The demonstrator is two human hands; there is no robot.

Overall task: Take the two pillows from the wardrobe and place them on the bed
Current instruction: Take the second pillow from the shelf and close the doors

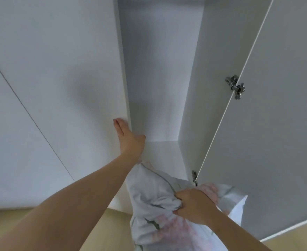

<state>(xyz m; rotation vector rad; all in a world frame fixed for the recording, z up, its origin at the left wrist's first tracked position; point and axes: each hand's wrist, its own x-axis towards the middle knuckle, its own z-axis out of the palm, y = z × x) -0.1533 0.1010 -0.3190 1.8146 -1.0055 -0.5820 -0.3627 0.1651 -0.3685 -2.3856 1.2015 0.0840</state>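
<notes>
The white wardrobe (158,78) stands before me with its right door (275,124) swung open. My left hand (130,140) rests flat against the front edge of the closed left door, fingers stretched upward. A white pillow (149,192) with pink and grey-green floral print hangs at the wardrobe's bottom opening, partly over the floor. My right hand (194,207) grips a bunched fold of its cover. I cannot tell whether the fabric is one pillow or two. The bed is out of view.
The open door carries metal hinges (236,86) on its inner side and juts toward me on the right. Light wooden floor (116,230) shows below the wardrobe. The inside of the compartment above the pillow is bare.
</notes>
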